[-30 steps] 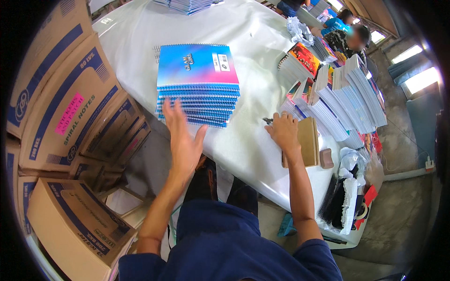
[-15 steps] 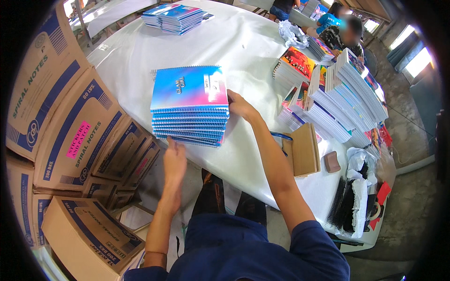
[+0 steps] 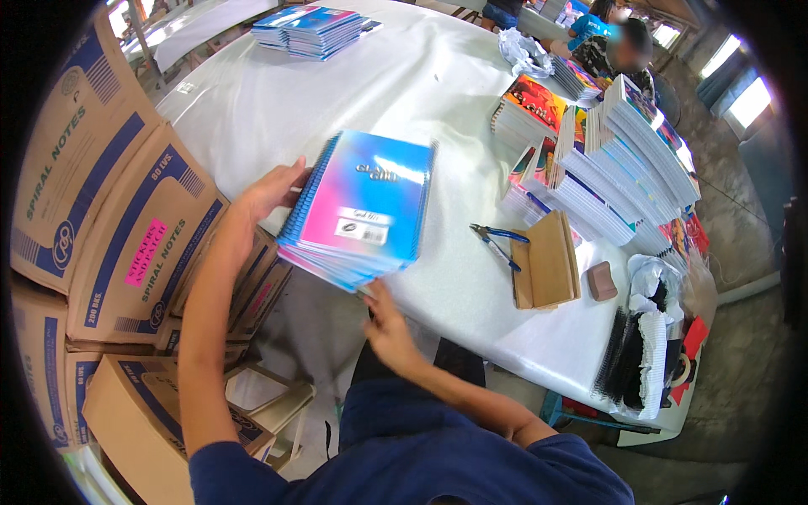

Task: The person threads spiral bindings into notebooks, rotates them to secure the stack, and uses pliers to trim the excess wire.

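A stack of spiral notebooks with blue and pink covers is at the near left edge of the table, its binding along the left side and its lower pages fanned out toward me. My left hand grips the stack's spiral side, the fingertips partly hidden behind it. Against the near edge, my right hand holds the lower corner, thumb and fingers partly beneath the books. Blue-handled pliers lie to the right, beside a folded brown board.
Brown cartons are piled along the left. Another notebook stack stands at the far side. On the right are leaning notebook piles, a brown block and black spiral wires. People sit at the far right.
The stack has turned so its bindings, which faced me, are now on the left. My left hand has gone up to the left side; my right hand has come down to the near edge.
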{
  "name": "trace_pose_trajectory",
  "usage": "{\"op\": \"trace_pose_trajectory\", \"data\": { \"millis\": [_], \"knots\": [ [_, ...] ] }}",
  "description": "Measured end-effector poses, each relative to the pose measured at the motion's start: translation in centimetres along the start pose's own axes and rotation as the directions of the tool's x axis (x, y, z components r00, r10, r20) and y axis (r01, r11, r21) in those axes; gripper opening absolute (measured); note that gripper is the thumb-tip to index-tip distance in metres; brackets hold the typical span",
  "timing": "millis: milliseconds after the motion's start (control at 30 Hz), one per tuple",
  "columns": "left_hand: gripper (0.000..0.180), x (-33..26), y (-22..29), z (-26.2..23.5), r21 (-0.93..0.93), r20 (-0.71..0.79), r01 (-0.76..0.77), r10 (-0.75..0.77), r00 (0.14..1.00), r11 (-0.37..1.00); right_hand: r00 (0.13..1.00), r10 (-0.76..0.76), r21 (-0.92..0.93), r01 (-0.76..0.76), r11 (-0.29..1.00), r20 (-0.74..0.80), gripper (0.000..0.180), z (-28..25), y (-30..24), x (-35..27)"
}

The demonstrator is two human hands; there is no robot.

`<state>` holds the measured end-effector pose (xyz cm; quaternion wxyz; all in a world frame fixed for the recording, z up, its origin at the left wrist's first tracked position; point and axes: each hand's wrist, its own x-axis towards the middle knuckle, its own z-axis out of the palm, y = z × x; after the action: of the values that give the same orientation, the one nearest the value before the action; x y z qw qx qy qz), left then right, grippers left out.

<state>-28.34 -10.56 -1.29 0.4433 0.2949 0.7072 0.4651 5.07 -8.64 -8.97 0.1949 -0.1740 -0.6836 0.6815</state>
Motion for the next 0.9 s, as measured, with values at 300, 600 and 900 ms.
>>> {"op": "trace_pose_trajectory", "data": {
  "millis": [300,600,900],
  "knots": [
    [0.062,6.7,4.8,2.2,0.304,0.492,-0.032,-0.128,0.861,0.952,0.681,-0.726,-0.403,0.693,0.598,0.095,0.033,-0.4,-4.1,-1.8],
    [0.079,6.0,8.4,2.2,0.387,0.343,0.281,-0.42,0.84,0.878,0.48,-0.84,-0.912,0.408,-0.042,0.253,0.049,0.1,-3.4,10.6],
    [0.076,10.6,7.7,-2.8,0.577,0.258,0.043,-0.233,0.938,0.815,0.586,-0.773,-0.756,0.614,0.227,0.244,0.045,-1.7,-5.8,11.7]
  ]
}}
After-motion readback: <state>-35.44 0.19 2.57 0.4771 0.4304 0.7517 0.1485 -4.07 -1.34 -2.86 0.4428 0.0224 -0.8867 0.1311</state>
